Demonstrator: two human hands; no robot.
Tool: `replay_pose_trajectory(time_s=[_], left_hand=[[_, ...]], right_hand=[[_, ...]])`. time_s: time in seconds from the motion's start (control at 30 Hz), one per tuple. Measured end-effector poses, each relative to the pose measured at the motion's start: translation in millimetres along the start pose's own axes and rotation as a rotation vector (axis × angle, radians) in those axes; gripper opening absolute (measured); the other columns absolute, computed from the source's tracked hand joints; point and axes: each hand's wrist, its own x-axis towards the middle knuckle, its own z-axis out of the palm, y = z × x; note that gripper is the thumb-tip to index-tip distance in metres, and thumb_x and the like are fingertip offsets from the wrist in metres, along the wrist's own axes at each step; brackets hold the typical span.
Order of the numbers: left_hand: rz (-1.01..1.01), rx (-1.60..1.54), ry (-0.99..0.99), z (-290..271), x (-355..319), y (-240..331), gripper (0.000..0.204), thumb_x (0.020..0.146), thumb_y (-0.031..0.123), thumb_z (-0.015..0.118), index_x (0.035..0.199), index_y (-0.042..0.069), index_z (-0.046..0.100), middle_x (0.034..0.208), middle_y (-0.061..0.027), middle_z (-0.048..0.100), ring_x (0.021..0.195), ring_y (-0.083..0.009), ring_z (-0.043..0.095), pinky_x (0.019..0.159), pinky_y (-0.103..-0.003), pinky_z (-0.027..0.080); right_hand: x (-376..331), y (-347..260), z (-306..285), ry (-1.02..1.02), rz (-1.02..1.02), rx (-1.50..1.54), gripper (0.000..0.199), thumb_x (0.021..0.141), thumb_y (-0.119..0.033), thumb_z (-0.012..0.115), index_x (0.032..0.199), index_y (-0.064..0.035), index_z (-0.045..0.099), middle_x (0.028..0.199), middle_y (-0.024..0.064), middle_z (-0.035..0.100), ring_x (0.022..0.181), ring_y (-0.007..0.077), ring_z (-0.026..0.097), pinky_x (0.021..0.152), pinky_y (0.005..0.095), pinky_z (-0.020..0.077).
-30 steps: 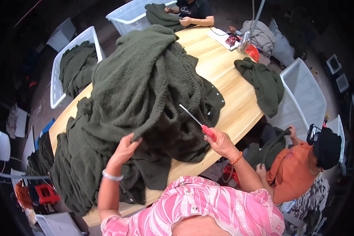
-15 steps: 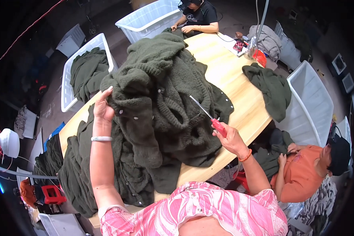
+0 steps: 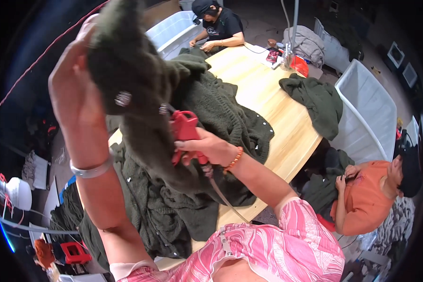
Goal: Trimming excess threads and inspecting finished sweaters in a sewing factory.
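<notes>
Head view: we lift the garment (image 3: 141,84) high in our left hand (image 3: 73,89) so our right hand (image 3: 207,148), gripping the red tool (image 3: 184,129), reaches its fabric.

Head-worn fisheye, downward over nearby table (image 3: 286,122)

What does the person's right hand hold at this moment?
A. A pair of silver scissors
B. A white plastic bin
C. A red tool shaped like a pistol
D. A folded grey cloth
C: the right hand grips a red pistol-shaped tool pressed against the dark green knitted garment, which the left hand lifts up in front of the camera.
</notes>
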Motion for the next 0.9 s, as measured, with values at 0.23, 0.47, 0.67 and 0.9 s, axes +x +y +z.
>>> replay_pose_trajectory(time_s=[0.23, 0.47, 0.67, 0.9], left_hand=[[-0.032, -0.051, 0.22, -43.6, 13.8, 51.7, 0.031, 0.095, 0.008, 0.041, 0.115, -0.009, 0.057, 0.111, -0.0226, 0.064, 0.099, -0.0297, 0.064, 0.092, -0.041, 0.052], [-0.078, -0.178, 0.092, -109.0, -3.8, 7.6, 0.029, 0.089, -0.003, 0.042, 0.115, -0.008, 0.052, 0.11, -0.0205, 0.062, 0.103, -0.0325, 0.063, 0.095, -0.042, 0.05], [-0.036, -0.116, -0.051, 23.7, 15.9, -46.6, 0.04, 0.091, 0.003, 0.043, 0.129, -0.008, 0.046, 0.121, -0.0203, 0.059, 0.11, -0.0317, 0.06, 0.1, -0.041, 0.046], [0.496, 1.426, 0.166, -47.3, 3.3, -10.4, 0.039, 0.091, 0.024, 0.055, 0.118, -0.003, 0.063, 0.118, -0.0132, 0.064, 0.107, -0.0225, 0.062, 0.092, -0.032, 0.048]], right_hand=[[-27.4, -63.3, -6.6, -0.013, -0.068, -0.238, 0.028, 0.094, -0.017, 0.06, 0.116, -0.0004, 0.057, 0.082, 0.0036, 0.061, 0.069, 0.0095, 0.059, 0.056, 0.0231, 0.0464], [-39.6, -90.3, -33.1, 0.221, -0.11, -0.526, 0.041, 0.093, -0.015, 0.06, 0.13, -0.0005, 0.05, 0.12, 0.0122, 0.064, 0.08, 0.0113, 0.066, 0.06, 0.0208, 0.0494], [-6.5, -25.0, -60.9, 0.085, -0.009, -0.132, 0.047, 0.09, -0.015, 0.065, 0.134, -0.0083, 0.049, 0.115, 0.0036, 0.063, 0.079, 0.0096, 0.065, 0.059, 0.0216, 0.05], [6.3, -25.0, -29.1, -0.183, 0.087, 0.005, 0.043, 0.089, -0.019, 0.066, 0.127, -0.0036, 0.053, 0.097, 0.005, 0.063, 0.077, 0.0121, 0.065, 0.06, 0.0234, 0.0509]])
